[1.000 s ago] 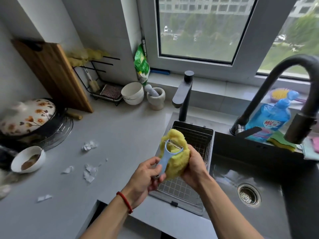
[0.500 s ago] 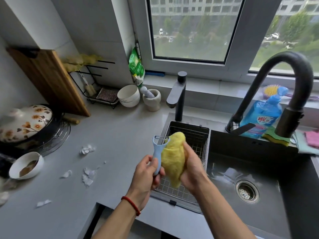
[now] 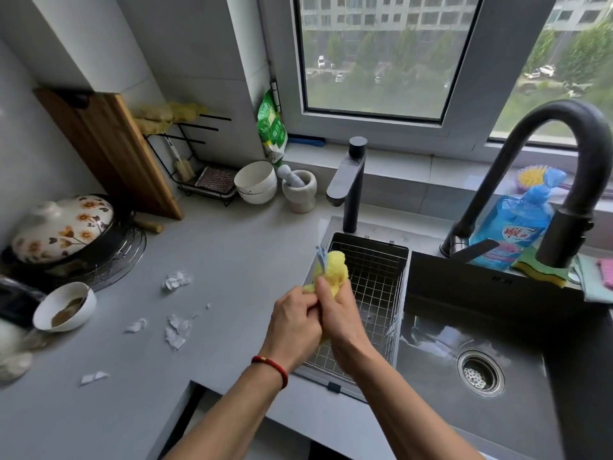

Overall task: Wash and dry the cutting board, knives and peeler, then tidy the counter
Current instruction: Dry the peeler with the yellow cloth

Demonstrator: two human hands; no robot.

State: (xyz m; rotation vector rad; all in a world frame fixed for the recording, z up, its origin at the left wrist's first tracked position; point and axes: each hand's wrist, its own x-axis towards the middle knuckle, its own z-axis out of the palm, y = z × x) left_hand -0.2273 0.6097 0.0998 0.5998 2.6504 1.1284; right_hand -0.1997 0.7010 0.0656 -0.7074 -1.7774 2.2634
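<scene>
Compared with half a second before, the peeler (image 3: 321,257) is now almost wholly swallowed by the yellow cloth (image 3: 335,272); only its pale blue head is seen at the cloth's upper left edge, where earlier the whole handle stood clear. The left hand (image 3: 293,327) is closed around the lower part of the bundle, seemingly on the hidden handle, and the right hand (image 3: 341,318) is wrapped shut on the cloth, thumb pressed over the top. From this it is judged that the peeler is being dried, the washing of it being done. The bundle is held just above the left rim of the wire basket (image 3: 371,293), which is set into the left end of the sink (image 3: 481,330). The cutting board (image 3: 106,151) is leaned against the wall well to the left of the basket. Left of the basket, the desk (image 3: 232,260) is open, though paper scraps (image 3: 177,280) are scattered there and are yet to be cleared. Behind the basket a small tap (image 3: 348,184) stands close, so upward room is less free there.
</scene>
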